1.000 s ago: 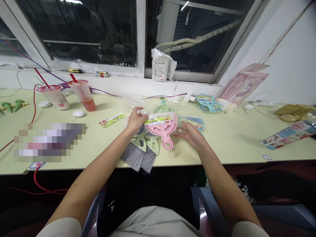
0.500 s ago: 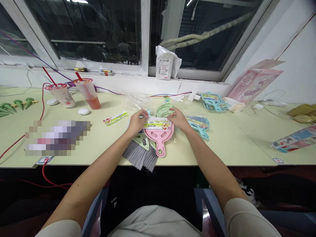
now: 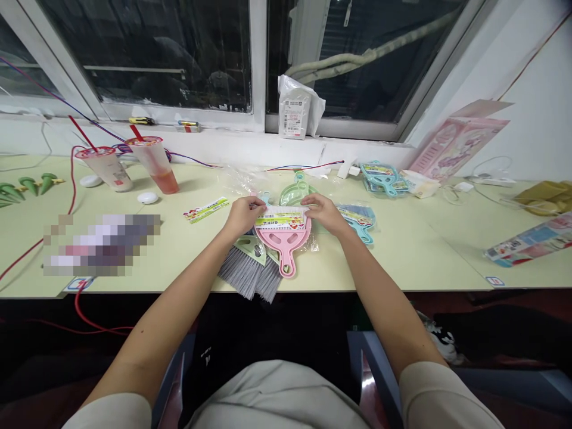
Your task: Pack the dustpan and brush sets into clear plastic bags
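Note:
A pink dustpan (image 3: 285, 241) lies handle toward me near the table's front edge, with a printed paper label (image 3: 279, 221) across its upper part. My left hand (image 3: 245, 215) pinches the label's left end, while the fingers of my right hand (image 3: 325, 213) close on its right end. White bristles show above the label. Partly under the pink dustpan are green brushes with grey bristles (image 3: 243, 274). Behind it lies a green dustpan (image 3: 295, 189). A blue dustpan set (image 3: 361, 223) rests to the right of my right hand.
A loose label (image 3: 205, 210) lies left of my hands. Two drink cups with straws (image 3: 163, 176) stand at the back left. More blue dustpan sets (image 3: 383, 177) and a pink box (image 3: 458, 146) are at the back right. Clear plastic film (image 3: 243, 179) lies behind the hands.
The label has tipped flatter over the pink dustpan and slid slightly, both hands staying at its ends. The whole view has shifted a little.

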`<state>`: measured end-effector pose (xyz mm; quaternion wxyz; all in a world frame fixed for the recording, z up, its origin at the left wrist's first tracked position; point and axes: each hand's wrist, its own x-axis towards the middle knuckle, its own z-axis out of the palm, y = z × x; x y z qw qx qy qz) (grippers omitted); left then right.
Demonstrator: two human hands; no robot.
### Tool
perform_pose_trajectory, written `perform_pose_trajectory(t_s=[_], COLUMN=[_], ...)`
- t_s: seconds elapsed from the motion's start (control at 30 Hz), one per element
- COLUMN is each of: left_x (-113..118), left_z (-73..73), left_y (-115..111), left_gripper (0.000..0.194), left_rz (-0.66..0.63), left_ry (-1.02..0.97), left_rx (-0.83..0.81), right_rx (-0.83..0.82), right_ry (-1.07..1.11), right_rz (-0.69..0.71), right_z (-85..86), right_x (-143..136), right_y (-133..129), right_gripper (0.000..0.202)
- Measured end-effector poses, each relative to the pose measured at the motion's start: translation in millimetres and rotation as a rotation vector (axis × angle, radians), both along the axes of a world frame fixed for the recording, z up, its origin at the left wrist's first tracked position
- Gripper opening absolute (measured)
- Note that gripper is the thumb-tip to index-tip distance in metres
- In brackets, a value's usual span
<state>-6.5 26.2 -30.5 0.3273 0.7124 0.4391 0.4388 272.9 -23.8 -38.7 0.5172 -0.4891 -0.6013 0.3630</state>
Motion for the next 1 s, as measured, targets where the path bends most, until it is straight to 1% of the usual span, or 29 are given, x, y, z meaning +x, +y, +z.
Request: perform_pose_trajectory(t_s=[0.07,0.13,0.2,0.3,0.37,0.47,0.53,0.63,0.7,0.83,0.93,1.0], left_x=[0.7,1.0,1.0,0.9,0.8,0.2,0.0,0.3,0.7,1.9,2.7,2.9], left_z=[-0.3,-0.8,-1.2,-1.6,-1.6,-1.7,-2.0,-2.5,-2.5,-2.1,-2.5,-2.8], left_y=[0.5,0.9,1.3,1.5,1.6,1.4,1.2,0.9,0.6,-0.4,-0.9,-1.1], left_gripper=[0.007,0.008,0.008,0.007,0.009,0.013,0.014,0.014,0.013,0.011,0.011,0.01], left_rz=[0.019,0.035,0.044,0.027,0.007,-0.013,-0.054,-0.129,-0.144,-0.154,-0.152,-0.152], left_ry=[0.005,0.011,0.016,0.009,0.014,0.075,0.107,0.109,0.103,0.084,0.096,0.108], left_rx=[0.025,0.037,0.038,0.026,0.048,0.131,0.175,0.198,0.189,0.17,0.185,0.205], right_rx=[-0.021,-0.022,0.003,0.053,0.087,0.109,0.108,0.108,0.108,0.136,0.159,0.162], right_ry=[-0.047,-0.104,-0.144,-0.183,-0.237,-0.334,-0.355,-0.363,-0.386,-0.419,-0.431,-0.454], right_rz=[-0.041,-0.072,-0.083,-0.086,-0.096,-0.121,-0.122,-0.115,-0.125,-0.114,-0.077,-0.067], right_z=[-4.8,-10.2,-14.4,-17.3,-17.4,-17.0,-17.1,-16.8,-15.6,-12.0,-10.0,-9.3], right_x=[1.8,4.0,6.0,7.3,7.3,7.1,7.4,7.7,7.3,4.7,2.6,2.0], right_y=[4.7,9.0,11.8,13.4,13.8,14.4,14.9,15.6,15.2,11.6,7.9,6.4], right_gripper=[0.025,0.02,0.02,0.03,0.032,0.022,0.016,0.009,0.006,0.007,0.013,0.013])
